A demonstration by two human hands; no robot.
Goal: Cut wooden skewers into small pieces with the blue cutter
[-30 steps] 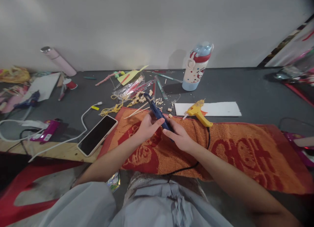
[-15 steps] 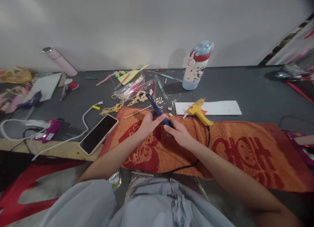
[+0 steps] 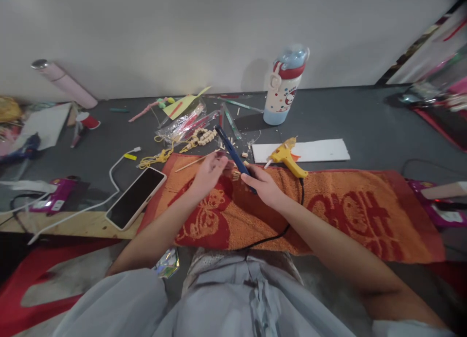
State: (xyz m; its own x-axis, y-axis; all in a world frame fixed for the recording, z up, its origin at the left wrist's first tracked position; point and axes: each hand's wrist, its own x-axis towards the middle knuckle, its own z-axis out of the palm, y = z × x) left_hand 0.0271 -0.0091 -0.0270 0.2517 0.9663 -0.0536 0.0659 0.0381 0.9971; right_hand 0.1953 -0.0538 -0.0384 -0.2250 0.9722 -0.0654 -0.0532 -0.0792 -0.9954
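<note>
My right hand (image 3: 265,184) is closed round the lower end of a long, slim dark-blue object (image 3: 232,150), held tilted above the towel. I see that object nearly edge-on, so its kind is not clear. My left hand (image 3: 210,171) is a little to the left of it, apart from it, with loosely bent fingers that are partly blurred. Under both hands lies an orange and red towel (image 3: 255,218). A few small pale wooden pieces (image 3: 236,175) lie on the towel between the hands. A thin wooden stick (image 3: 193,163) rests just beyond my left hand.
A yellow glue gun (image 3: 290,159) lies by a white strip (image 3: 328,150), its black cord crossing the towel. Behind stands a drinking bottle (image 3: 282,91). A phone (image 3: 136,198), white cable (image 3: 113,176), yellow string (image 3: 156,158) and plastic packets (image 3: 184,125) lie to the left.
My left hand has let go of the dark-blue object and drawn away to the left. My right hand still holds it. The whole view has shifted slightly.
</note>
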